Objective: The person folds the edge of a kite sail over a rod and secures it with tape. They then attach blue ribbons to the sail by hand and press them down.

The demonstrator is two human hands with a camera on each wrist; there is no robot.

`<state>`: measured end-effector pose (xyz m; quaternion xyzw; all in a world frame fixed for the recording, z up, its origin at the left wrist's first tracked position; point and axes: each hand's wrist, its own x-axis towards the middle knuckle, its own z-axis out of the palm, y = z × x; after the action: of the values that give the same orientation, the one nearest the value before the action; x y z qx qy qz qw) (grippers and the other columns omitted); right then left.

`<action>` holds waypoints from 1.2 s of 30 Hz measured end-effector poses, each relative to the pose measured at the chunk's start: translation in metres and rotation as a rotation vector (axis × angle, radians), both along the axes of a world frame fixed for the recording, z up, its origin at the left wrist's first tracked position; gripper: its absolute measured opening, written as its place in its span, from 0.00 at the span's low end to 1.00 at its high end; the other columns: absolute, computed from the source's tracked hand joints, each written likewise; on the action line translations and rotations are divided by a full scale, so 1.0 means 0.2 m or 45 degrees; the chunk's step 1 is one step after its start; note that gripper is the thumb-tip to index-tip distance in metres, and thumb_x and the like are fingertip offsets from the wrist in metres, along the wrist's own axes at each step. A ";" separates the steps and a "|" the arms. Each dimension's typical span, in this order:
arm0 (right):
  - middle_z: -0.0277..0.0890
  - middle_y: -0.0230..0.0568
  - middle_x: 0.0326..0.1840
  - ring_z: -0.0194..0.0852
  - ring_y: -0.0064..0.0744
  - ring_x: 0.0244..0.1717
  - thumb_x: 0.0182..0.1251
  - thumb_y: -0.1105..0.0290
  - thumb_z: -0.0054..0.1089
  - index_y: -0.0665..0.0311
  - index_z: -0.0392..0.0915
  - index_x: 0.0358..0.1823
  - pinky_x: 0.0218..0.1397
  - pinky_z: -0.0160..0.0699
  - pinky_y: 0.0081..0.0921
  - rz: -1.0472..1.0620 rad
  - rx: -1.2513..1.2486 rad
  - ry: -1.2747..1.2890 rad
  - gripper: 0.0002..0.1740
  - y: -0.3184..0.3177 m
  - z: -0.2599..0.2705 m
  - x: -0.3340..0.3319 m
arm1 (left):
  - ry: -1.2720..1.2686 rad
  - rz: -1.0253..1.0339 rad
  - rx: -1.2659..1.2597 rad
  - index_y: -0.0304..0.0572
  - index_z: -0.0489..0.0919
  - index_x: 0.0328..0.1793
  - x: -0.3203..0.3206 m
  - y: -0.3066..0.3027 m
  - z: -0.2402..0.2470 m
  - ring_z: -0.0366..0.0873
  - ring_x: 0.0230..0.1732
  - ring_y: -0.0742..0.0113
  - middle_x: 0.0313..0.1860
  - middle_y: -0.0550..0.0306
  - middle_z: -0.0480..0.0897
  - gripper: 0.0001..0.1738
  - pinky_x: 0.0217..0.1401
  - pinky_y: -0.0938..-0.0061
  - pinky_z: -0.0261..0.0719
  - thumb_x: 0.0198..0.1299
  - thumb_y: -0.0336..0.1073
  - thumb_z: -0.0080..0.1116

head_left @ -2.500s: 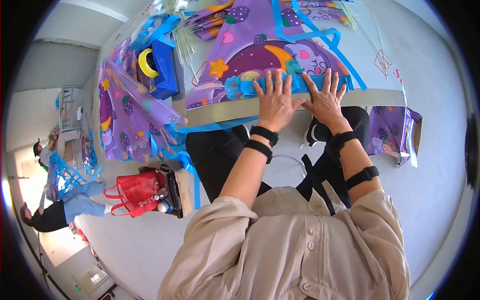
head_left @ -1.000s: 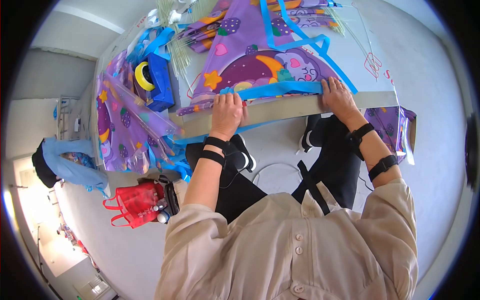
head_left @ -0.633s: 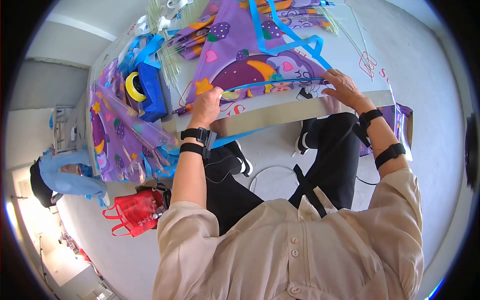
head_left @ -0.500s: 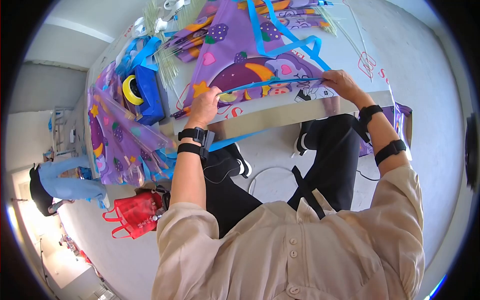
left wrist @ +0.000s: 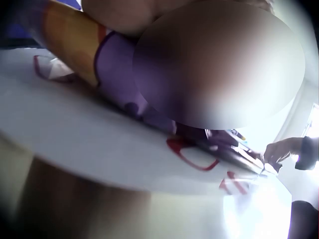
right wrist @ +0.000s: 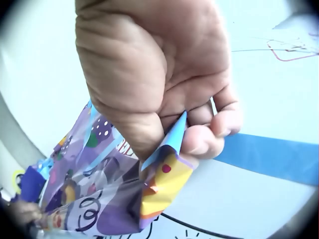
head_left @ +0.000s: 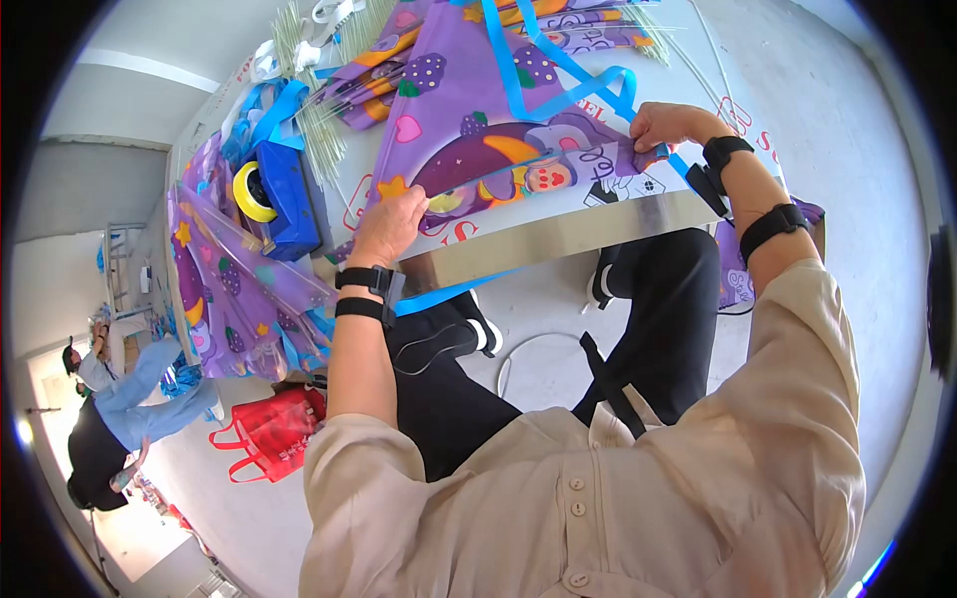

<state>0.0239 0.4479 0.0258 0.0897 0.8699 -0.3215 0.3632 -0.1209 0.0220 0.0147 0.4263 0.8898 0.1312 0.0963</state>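
A purple printed sheet lies on the table, its near edge lifted between both hands. My left hand pinches that edge near the left end; in the left wrist view blur hides much of the hand. Over at the right corner, my right hand grips the sheet, fingers curled. The right wrist view shows the right hand with a folded blue strip and the yellow-printed corner between thumb and fingers. A blue ribbon loops over the sheet.
Left of the sheet stand a blue tape dispenser with a yellow roll and more purple sheets. Thin pale sticks lie at the back. A red bag is on the floor; people are at far left.
Both hands, earlier flat on the blue strip, have moved apart to the ends of the near edge. That edge has been lifted, and the right hand has curled round its corner.
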 end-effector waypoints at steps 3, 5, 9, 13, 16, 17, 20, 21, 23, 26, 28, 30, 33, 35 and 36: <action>0.78 0.41 0.27 0.78 0.37 0.25 0.59 0.65 0.62 0.65 0.81 0.35 0.25 0.79 0.34 0.109 0.290 -0.052 0.10 -0.07 0.05 -0.04 | -0.021 -0.208 -0.172 0.42 0.73 0.37 -0.05 0.04 0.03 0.78 0.35 0.38 0.27 0.40 0.79 0.13 0.35 0.50 0.73 0.67 0.42 0.45; 0.79 0.43 0.29 0.79 0.40 0.29 0.58 0.64 0.62 0.65 0.81 0.35 0.29 0.78 0.37 0.170 0.456 0.038 0.11 -0.13 0.06 -0.05 | 0.103 -0.175 -0.360 0.43 0.77 0.35 -0.02 0.08 0.08 0.79 0.34 0.42 0.30 0.44 0.81 0.11 0.34 0.53 0.75 0.63 0.41 0.49; 0.80 0.48 0.34 0.80 0.47 0.39 0.57 0.60 0.63 0.63 0.81 0.36 0.40 0.76 0.41 0.023 0.654 0.356 0.14 -0.16 0.04 0.05 | 0.538 -0.232 -0.331 0.42 0.80 0.34 0.04 0.10 0.05 0.79 0.36 0.48 0.33 0.49 0.82 0.09 0.34 0.57 0.77 0.56 0.38 0.53; 0.81 0.46 0.36 0.78 0.48 0.43 0.58 0.58 0.63 0.62 0.81 0.36 0.42 0.74 0.42 0.008 0.643 0.453 0.14 -0.16 0.00 0.09 | 0.630 0.021 -0.346 0.39 0.80 0.35 0.17 0.28 0.02 0.77 0.44 0.52 0.33 0.51 0.80 0.07 0.47 0.60 0.76 0.53 0.31 0.53; 0.78 0.44 0.33 0.77 0.48 0.38 0.60 0.58 0.58 0.63 0.80 0.32 0.40 0.72 0.41 0.006 0.598 0.496 0.14 -0.16 0.01 0.10 | 0.295 -0.185 0.464 0.41 0.78 0.36 0.24 0.37 -0.03 0.75 0.45 0.51 0.33 0.52 0.77 0.05 0.49 0.62 0.74 0.52 0.28 0.55; 0.78 0.45 0.33 0.77 0.48 0.38 0.60 0.57 0.59 0.63 0.80 0.31 0.39 0.72 0.41 -0.032 0.597 0.481 0.15 -0.16 0.02 0.09 | 0.273 -0.109 0.500 0.42 0.77 0.36 0.26 0.39 -0.05 0.75 0.44 0.51 0.33 0.53 0.76 0.05 0.48 0.61 0.73 0.52 0.27 0.55; 0.78 0.46 0.34 0.76 0.48 0.40 0.61 0.59 0.58 0.64 0.80 0.33 0.40 0.72 0.41 -0.204 0.640 0.472 0.14 -0.18 0.03 0.11 | 0.227 -0.023 0.556 0.43 0.76 0.35 0.25 0.41 -0.11 0.74 0.42 0.50 0.32 0.54 0.76 0.05 0.44 0.60 0.72 0.51 0.26 0.56; 0.77 0.46 0.36 0.75 0.47 0.41 0.61 0.62 0.57 0.64 0.80 0.35 0.41 0.72 0.40 -0.333 0.677 0.476 0.12 -0.20 0.03 0.13 | 0.200 -0.009 0.569 0.44 0.76 0.34 0.24 0.42 -0.12 0.74 0.41 0.50 0.31 0.54 0.76 0.05 0.42 0.58 0.71 0.51 0.27 0.56; 0.76 0.45 0.40 0.74 0.46 0.45 0.59 0.66 0.55 0.63 0.78 0.39 0.45 0.71 0.40 -0.228 0.981 0.761 0.10 -0.29 0.02 0.15 | 0.160 -0.013 0.572 0.44 0.76 0.33 0.21 0.43 -0.15 0.74 0.40 0.50 0.30 0.53 0.76 0.04 0.41 0.57 0.71 0.50 0.27 0.57; 0.72 0.43 0.47 0.70 0.45 0.49 0.52 0.74 0.51 0.63 0.74 0.41 0.51 0.70 0.40 -0.083 0.845 1.568 0.13 -0.59 0.02 0.14 | 0.028 -0.015 0.557 0.43 0.77 0.27 0.18 0.44 -0.12 0.75 0.38 0.48 0.29 0.50 0.77 0.02 0.39 0.55 0.71 0.46 0.29 0.58; 0.70 0.48 0.59 0.65 0.48 0.62 0.56 0.72 0.55 0.64 0.74 0.49 0.61 0.67 0.41 0.028 0.538 1.540 0.18 -0.85 0.03 0.15 | 0.103 0.032 0.557 0.42 0.76 0.27 0.18 0.45 -0.13 0.75 0.38 0.48 0.28 0.50 0.76 0.04 0.39 0.55 0.71 0.42 0.28 0.58; 0.61 0.49 0.68 0.54 0.50 0.71 0.56 0.62 0.60 0.59 0.69 0.60 0.71 0.53 0.45 0.013 0.479 1.376 0.29 -1.03 -0.10 0.14 | 0.270 0.091 0.442 0.42 0.75 0.30 0.20 0.46 -0.10 0.73 0.42 0.50 0.33 0.51 0.75 0.09 0.40 0.56 0.73 0.40 0.27 0.61; 0.51 0.48 0.74 0.42 0.51 0.76 0.56 0.54 0.62 0.54 0.64 0.67 0.75 0.39 0.48 -0.040 0.536 1.268 0.37 -1.17 -0.16 0.16 | 0.338 0.288 0.520 0.40 0.75 0.31 0.23 0.44 -0.07 0.74 0.43 0.50 0.34 0.52 0.76 0.12 0.43 0.58 0.74 0.37 0.26 0.64; 0.46 0.47 0.77 0.37 0.52 0.78 0.56 0.51 0.62 0.51 0.61 0.70 0.77 0.33 0.49 -0.055 0.592 1.239 0.40 -1.21 -0.16 0.16 | 0.277 0.277 0.509 0.39 0.74 0.32 0.20 0.36 -0.07 0.73 0.42 0.48 0.34 0.50 0.76 0.11 0.43 0.58 0.73 0.40 0.26 0.63; 0.45 0.46 0.77 0.35 0.52 0.78 0.56 0.50 0.62 0.49 0.60 0.71 0.77 0.31 0.49 -0.070 0.582 1.178 0.41 -1.21 -0.15 0.16 | 0.284 0.253 0.629 0.38 0.74 0.32 0.16 0.30 -0.07 0.73 0.42 0.47 0.34 0.49 0.76 0.10 0.43 0.58 0.73 0.42 0.25 0.62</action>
<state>0.0560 0.2068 -0.0044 0.0380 0.9848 -0.1385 -0.0972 -0.0884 0.0822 0.0000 0.3592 0.8735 0.3050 -0.1225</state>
